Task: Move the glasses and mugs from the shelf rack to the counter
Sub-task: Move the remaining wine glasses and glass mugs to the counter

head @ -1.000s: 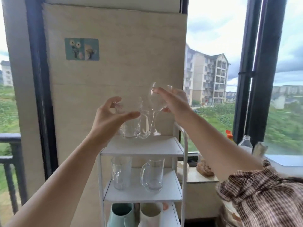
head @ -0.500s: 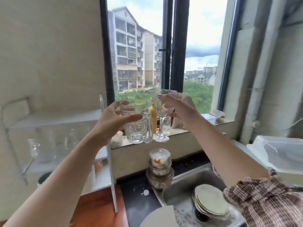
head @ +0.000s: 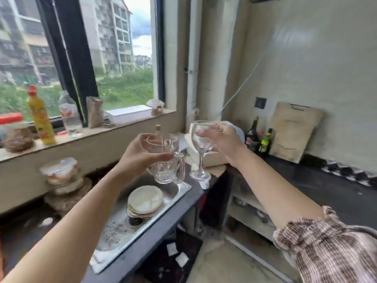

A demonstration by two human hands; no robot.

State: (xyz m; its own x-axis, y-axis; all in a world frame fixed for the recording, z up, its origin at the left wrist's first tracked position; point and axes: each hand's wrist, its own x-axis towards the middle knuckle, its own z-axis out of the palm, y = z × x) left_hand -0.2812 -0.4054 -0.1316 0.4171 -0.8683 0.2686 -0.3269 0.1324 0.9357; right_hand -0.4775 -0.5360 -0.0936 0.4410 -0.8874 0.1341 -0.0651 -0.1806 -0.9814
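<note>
Glassware is held in mid-air above the sink, short of the dark counter. One mug is gripped round its body by the left hand, fingers curled about it. One wine glass is grasped at the bowl by the right hand. Neither is set down yet. The rack is out of view, so what is left there cannot be told.
</note>
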